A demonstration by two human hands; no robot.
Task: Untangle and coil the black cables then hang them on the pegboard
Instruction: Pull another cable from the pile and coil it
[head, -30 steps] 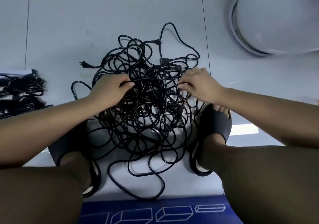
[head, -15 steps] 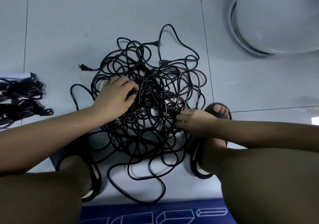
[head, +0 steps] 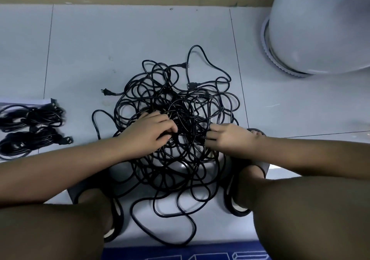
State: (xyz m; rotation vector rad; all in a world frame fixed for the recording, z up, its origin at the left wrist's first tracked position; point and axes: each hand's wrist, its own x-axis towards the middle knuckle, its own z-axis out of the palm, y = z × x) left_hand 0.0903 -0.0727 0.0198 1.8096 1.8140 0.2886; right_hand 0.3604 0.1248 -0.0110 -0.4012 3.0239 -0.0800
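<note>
**Untangling stage, no cable freed yet**

The tangle (head: 180, 107) lies on the floor (head: 140, 39) between the person's feet, a dense knot of black cables with loops trailing toward the blue mat (head: 124, 252). The left hand (head: 149, 133) sits on the knot's left middle, fingers curled down into the strands and gripping a few. The right hand (head: 228, 139) is at the right edge, thumb and fingertips narrowed to a pinch on one strand. Two plugs lie loose at the far side, and a third plug (head: 106, 92) sticks out alone to the left. Two bundles (head: 30, 117), already coiled, rest well apart at the left (the pegboard is nowhere in view).

This looks like the early part of the task: the search for a cable that will pull free. The next move probably calls for the left hand to pin the mass while the right draws its strand outward, slowly, watching which loops tighten. Starting from a free plug end would likely be easier than from mid-length, since an end can be threaded back through crossings. A hard tug risks cinching the knot.
</note>
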